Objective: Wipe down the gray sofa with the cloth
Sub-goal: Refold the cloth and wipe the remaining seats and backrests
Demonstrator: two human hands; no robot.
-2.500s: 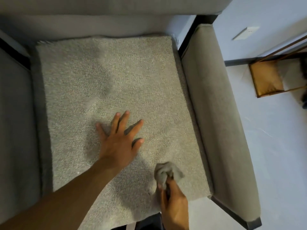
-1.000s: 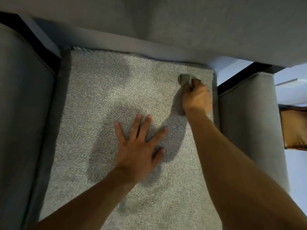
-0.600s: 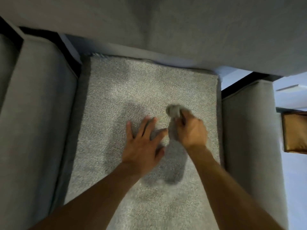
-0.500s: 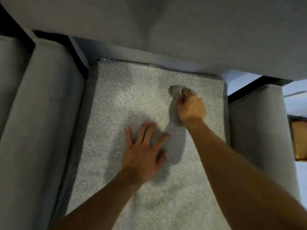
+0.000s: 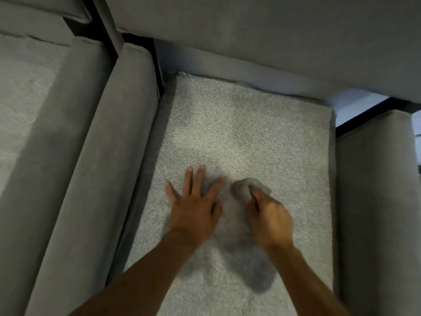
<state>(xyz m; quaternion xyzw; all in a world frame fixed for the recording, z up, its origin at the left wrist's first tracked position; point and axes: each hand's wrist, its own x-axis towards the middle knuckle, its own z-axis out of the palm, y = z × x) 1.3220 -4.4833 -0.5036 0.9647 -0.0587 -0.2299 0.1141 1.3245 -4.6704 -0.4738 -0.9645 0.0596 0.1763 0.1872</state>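
The gray sofa's seat cushion (image 5: 246, 124) fills the middle of the head view, light gray and nubby. My left hand (image 5: 193, 206) lies flat on the cushion with its fingers spread, holding nothing. Just to its right, my right hand (image 5: 268, 222) is closed around a small bunched gray cloth (image 5: 247, 188), which presses on the cushion and sticks out beyond the fingertips. The right hand is blurred.
The sofa's backrest (image 5: 273, 37) rises at the top. A gray armrest (image 5: 373, 201) borders the cushion on the right and another armrest (image 5: 109, 160) on the left. A second gray seat (image 5: 25, 99) stands further left, past a dark gap (image 5: 103, 33).
My right hand has drawn the cloth back from the cushion's far part to a spot beside my left hand. The view has shifted, showing more of the left armrest and neighbouring seat.
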